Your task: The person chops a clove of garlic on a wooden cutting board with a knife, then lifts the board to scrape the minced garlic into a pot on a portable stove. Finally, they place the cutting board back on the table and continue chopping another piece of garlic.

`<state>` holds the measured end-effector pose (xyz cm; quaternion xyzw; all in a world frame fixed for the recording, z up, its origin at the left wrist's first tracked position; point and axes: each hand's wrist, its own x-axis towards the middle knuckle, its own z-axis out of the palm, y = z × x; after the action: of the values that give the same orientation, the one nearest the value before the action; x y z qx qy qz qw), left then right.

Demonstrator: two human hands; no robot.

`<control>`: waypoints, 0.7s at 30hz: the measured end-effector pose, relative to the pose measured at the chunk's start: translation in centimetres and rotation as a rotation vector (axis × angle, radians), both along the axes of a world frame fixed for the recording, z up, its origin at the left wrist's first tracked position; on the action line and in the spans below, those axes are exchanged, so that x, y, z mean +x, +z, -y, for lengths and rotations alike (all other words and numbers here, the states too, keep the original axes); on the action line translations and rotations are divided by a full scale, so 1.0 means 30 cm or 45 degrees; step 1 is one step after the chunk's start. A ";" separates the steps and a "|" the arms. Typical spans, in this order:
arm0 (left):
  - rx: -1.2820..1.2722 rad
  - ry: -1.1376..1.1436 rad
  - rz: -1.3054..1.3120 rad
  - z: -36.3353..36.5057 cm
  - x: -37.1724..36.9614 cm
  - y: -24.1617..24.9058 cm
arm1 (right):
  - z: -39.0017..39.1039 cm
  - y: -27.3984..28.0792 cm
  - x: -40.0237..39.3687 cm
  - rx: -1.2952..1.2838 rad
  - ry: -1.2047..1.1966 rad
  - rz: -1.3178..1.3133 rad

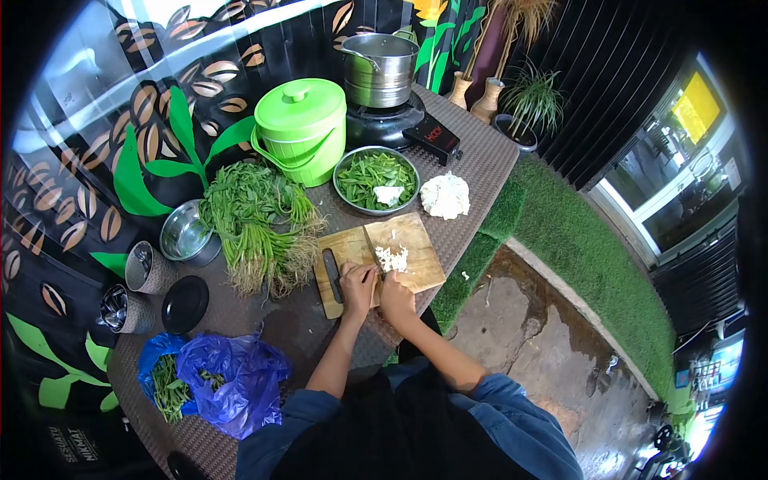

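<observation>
A wooden cutting board lies on the table in front of me, with a small pile of chopped white pieces on it. My right hand is closed around a knife, its blade pointing away across the board, left of the pile. Close beside the blade, my left hand rests over the board with bent, closed fingers. What those fingers pinch is hidden. Just beyond the board stands a metal bowl of cut green leaves with a white piece on top. Right of it sits a lumpy white thing.
Bunched leafy greens with roots lie left of the board, near an empty metal bowl. Behind are a lidded green bucket and a pot on a stove. Blue plastic bags lie front left. The table edge runs along the right.
</observation>
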<state>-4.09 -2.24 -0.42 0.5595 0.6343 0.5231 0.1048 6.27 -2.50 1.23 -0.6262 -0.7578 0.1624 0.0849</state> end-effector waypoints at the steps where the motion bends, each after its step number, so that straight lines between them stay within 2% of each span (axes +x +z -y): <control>1: -0.004 -0.005 0.007 0.000 -0.001 0.003 | -0.009 -0.002 -0.001 0.004 -0.001 0.002; 5: -0.010 -0.012 0.012 0.004 -0.002 0.000 | -0.071 -0.032 0.016 0.077 0.008 -0.066; 7: 0.006 -0.007 -0.011 -0.001 0.000 -0.008 | -0.084 0.011 0.041 0.083 0.127 -0.061; 11: -0.002 0.014 -0.033 -0.001 -0.002 -0.016 | -0.008 -0.007 0.014 0.088 0.023 0.002; 12: -0.001 0.015 -0.031 -0.002 -0.001 -0.013 | 0.002 -0.022 0.004 0.185 0.025 0.035; 16: -0.013 -0.001 0.001 0.005 -0.002 -0.025 | -0.057 -0.033 0.025 0.053 0.020 -0.016; 19: 0.001 -0.007 0.002 -0.001 -0.002 -0.018 | -0.093 -0.021 0.066 0.066 0.153 -0.120; 21: 0.009 -0.005 -0.018 0.006 -0.002 -0.011 | -0.077 -0.032 0.069 0.101 0.219 -0.007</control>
<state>-4.14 -2.42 -0.73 0.5650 0.6320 0.5211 0.0992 8.33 -0.18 0.26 -0.5545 -0.8144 0.1407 0.0974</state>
